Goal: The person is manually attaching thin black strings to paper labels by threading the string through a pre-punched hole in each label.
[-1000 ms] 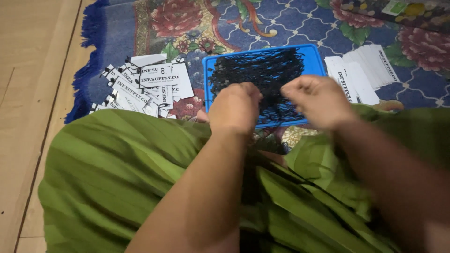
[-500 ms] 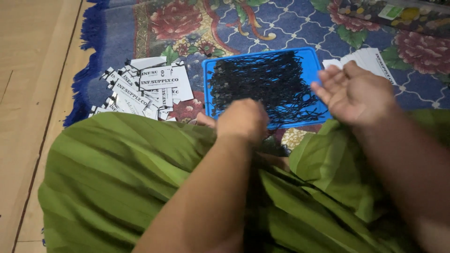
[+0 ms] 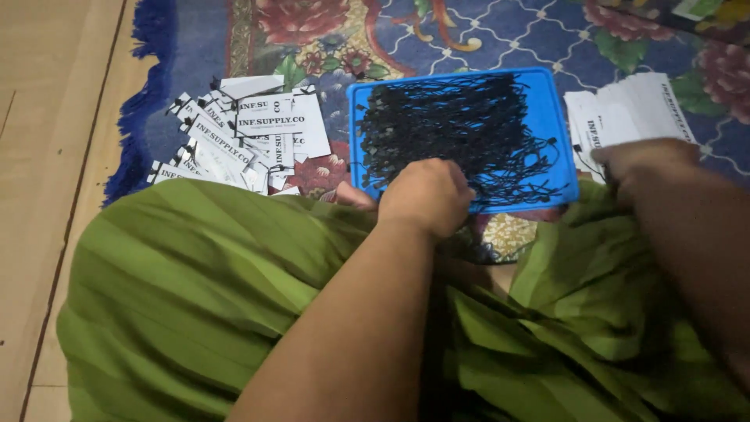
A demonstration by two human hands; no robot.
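Left hand [image 3: 426, 195] curled into a loose fist, knuckles up, back of hand toward the camera, fingers tucked under and hidden. Left forearm runs up from bottom centre, wrist straight. Right hand [image 3: 644, 160] reaches out to the right, palm down, fingers mostly hidden, grip unclear. Right forearm comes in from the lower right corner. Hands well apart.

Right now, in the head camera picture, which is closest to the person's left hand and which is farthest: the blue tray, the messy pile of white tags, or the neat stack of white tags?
From the left hand:
1. Blue tray, right in front, the hand rests at its near edge.
2. Messy pile of white tags, off to the left on the rug.
3. Neat stack of white tags, across the tray on the right, beside the right hand.
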